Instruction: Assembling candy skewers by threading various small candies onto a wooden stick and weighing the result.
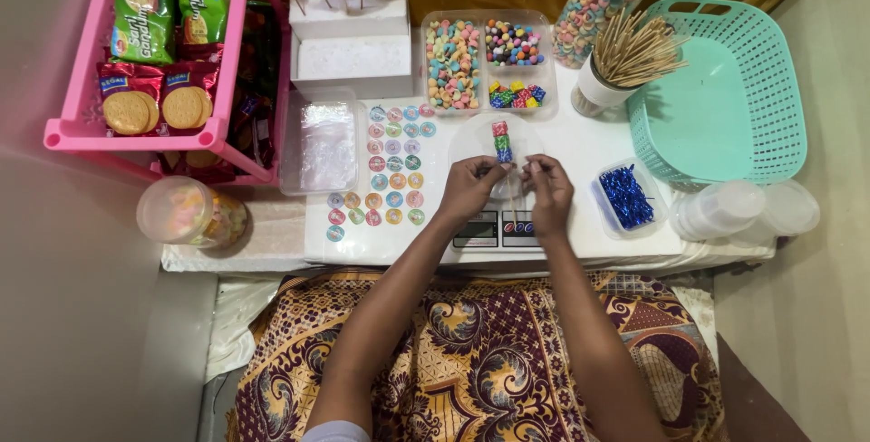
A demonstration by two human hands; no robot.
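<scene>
Centrally, both hands' fingers pinched on candy skewer (503, 148), divided tray (489, 62) of sweets, tub (625, 196) of blue ties

**A:** What clothing is visible on the person?

**B:** Both forearms are bare down to the left hand (467, 190) and right hand (548, 190). No rings or bracelets can be made out.

**A:** And nearer the body?

**B:** A pale sleeve edge at the left upper arm — only a sliver shows. The lap is covered by a patterned cloth — maroon, cream and gold, with dark blue scrolls.
</scene>
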